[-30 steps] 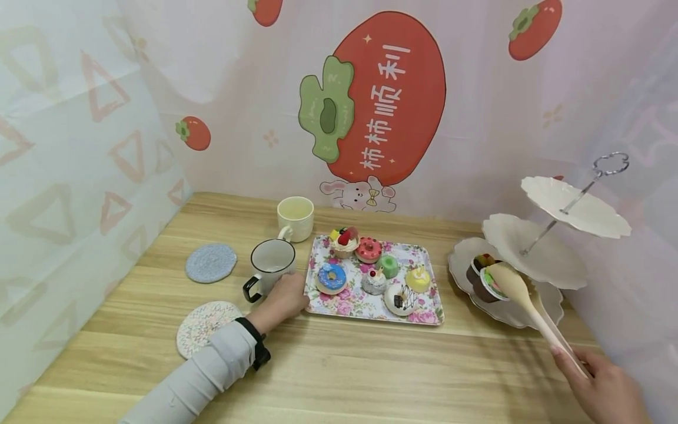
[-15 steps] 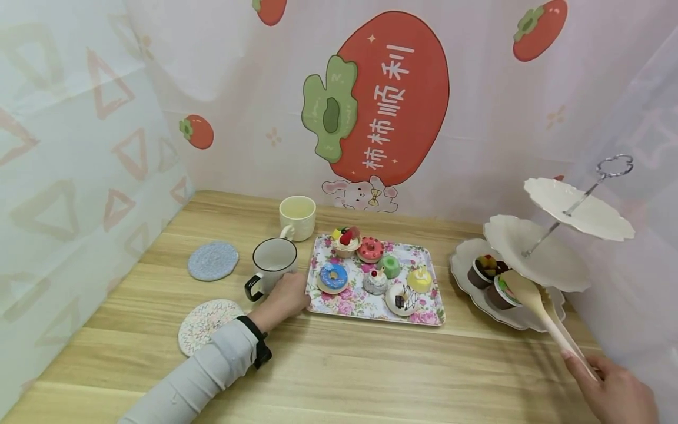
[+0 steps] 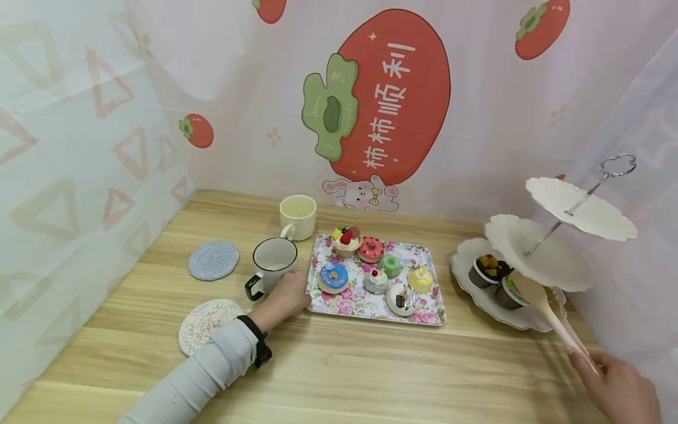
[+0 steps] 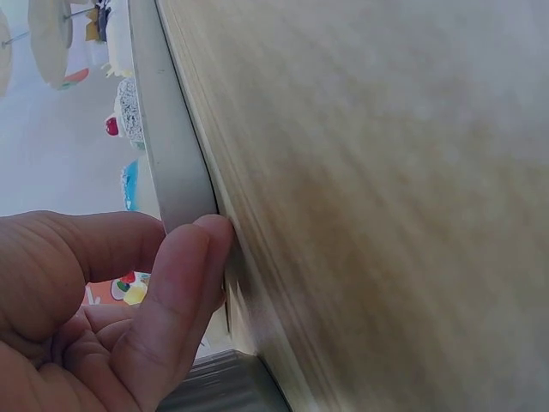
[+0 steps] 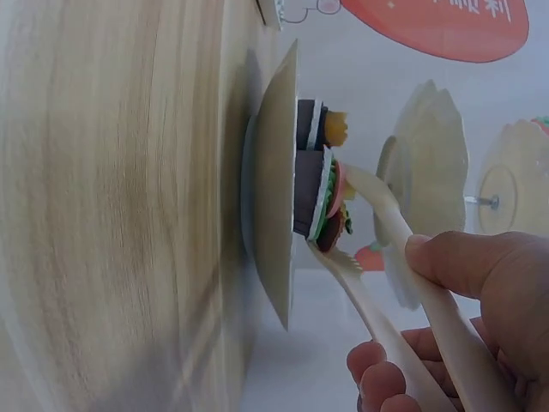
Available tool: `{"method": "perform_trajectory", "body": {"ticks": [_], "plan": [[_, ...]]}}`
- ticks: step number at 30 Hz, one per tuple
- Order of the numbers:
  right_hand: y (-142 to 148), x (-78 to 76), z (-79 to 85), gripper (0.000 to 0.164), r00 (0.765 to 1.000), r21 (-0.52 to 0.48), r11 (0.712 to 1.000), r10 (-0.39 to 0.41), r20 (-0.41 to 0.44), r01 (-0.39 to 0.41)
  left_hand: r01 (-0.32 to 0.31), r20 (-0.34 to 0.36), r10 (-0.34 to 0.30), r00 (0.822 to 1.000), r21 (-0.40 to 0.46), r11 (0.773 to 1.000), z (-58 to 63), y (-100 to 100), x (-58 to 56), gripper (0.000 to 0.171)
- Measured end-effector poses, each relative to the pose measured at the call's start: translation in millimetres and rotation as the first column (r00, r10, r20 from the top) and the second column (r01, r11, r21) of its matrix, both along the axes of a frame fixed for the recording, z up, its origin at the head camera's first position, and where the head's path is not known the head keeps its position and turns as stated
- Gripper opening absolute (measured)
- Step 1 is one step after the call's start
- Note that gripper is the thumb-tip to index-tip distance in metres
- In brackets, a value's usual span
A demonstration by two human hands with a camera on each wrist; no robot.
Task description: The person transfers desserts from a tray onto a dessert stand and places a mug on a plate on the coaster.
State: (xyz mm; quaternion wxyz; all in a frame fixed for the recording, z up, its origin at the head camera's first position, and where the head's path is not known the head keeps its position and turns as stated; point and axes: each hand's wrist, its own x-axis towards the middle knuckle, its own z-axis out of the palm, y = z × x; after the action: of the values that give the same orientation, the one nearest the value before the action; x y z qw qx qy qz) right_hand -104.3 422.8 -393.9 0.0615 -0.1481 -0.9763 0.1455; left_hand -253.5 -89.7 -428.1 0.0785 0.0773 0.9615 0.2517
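In the head view my left hand (image 3: 286,296) pinches the near left edge of a flowered tray (image 3: 431,317); the left wrist view shows thumb and finger at its rim (image 4: 176,163). Several toy cakes and doughnuts, among them a blue doughnut (image 3: 333,277), sit on the tray. My right hand (image 3: 617,383) holds cream-coloured tongs (image 3: 568,337). Their tips stand on either side of the top of a brown dessert cup (image 5: 307,190), which rests on the bottom plate (image 5: 276,206) of a tiered stand. A second dessert cup (image 3: 486,274) stands beside it.
The stand's two upper plates (image 3: 582,206) overhang the bottom one. A black-handled mug (image 3: 272,265) stands by my left hand, with a cream mug (image 3: 299,218) behind. Blue (image 3: 213,259) and patterned coasters (image 3: 203,324) lie left. Printed cloth (image 3: 238,70) encloses the table.
My right hand and the tongs have moved slightly right. The dessert cup between the tongs has shifted right on the bottom plate, showing more of the second cup. My left hand stays at the tray.
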Motion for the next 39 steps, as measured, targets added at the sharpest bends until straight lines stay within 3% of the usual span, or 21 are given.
{"method": "perform_trajectory", "body": {"ticks": [12,19,30,39], "plan": [[13,-10.9,-4.9,0.075,0.987,0.017,0.991,-0.135,0.092,0.134,0.006,-0.007,-0.006,1.000,-0.013,1.000,-1.1,3,2.3,0.013],[16,-14.9,-6.2,0.066,0.993,0.008,0.994,-0.107,0.044,0.107,0.006,-0.012,-0.006,1.000,-0.015,1.000,-0.8,2,2.1,0.013],[13,-27.5,-7.7,0.058,0.992,-0.015,0.992,-0.126,-0.013,0.126,0.005,-0.021,-0.005,1.000,-0.013,1.000,-1.6,2,1.9,0.017],[11,-35.5,-5.2,0.074,0.982,-0.047,0.984,-0.170,0.081,0.174,-0.006,-0.012,0.006,1.000,-0.017,1.000,0.6,1,1.7,0.016]]}}
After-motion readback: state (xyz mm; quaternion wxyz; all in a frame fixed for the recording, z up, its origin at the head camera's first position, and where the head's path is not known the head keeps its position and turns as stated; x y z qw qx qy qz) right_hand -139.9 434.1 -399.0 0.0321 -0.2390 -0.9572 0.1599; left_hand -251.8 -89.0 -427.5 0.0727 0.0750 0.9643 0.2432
